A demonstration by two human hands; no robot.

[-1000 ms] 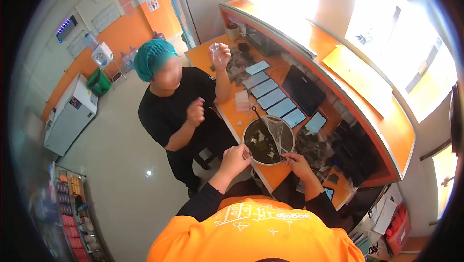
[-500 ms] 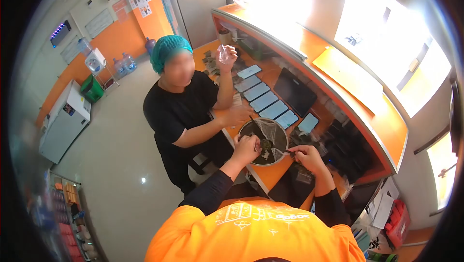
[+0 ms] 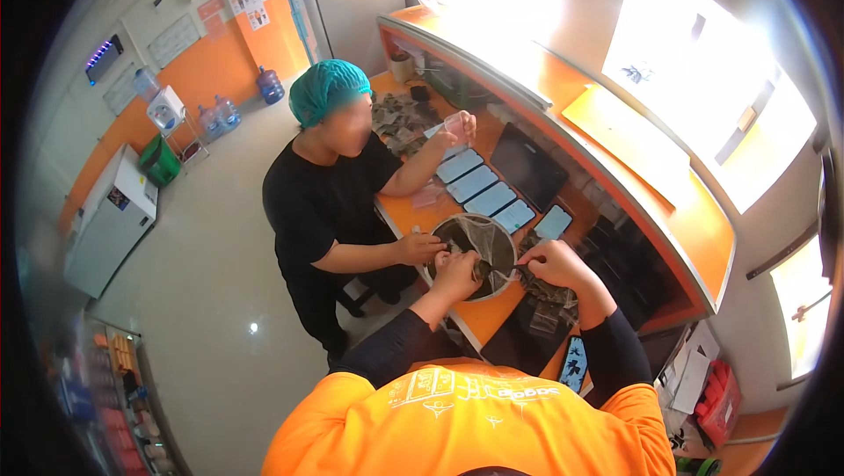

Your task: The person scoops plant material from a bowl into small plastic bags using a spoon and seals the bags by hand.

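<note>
A round metal bowl (image 3: 507,247) with dark contents and clear plastic film sits at the counter's edge. Over its near side, my left hand (image 3: 457,276) is closed round something small that I cannot make out. My right hand (image 3: 556,263) pinches a thin dark handle at the bowl's right rim. Small dark packets (image 3: 552,300) lie beneath and beside my right hand. Across the bowl's left rim reaches a co-worker's hand (image 3: 420,248); the co-worker's other hand (image 3: 462,127) holds up a clear plastic bag.
A co-worker (image 3: 325,199) in a green hair net is at the left of the orange counter (image 3: 400,212). Several phones (image 3: 472,183) lie in a row beside a black laptop (image 3: 529,166). Another phone (image 3: 573,363) is near my right forearm. A raised shelf (image 3: 637,177) runs behind.
My left hand has moved from outside the bowl to over it. The co-worker's near hand has come to the bowl's rim, and the hand with the bag has lowered toward the phones.
</note>
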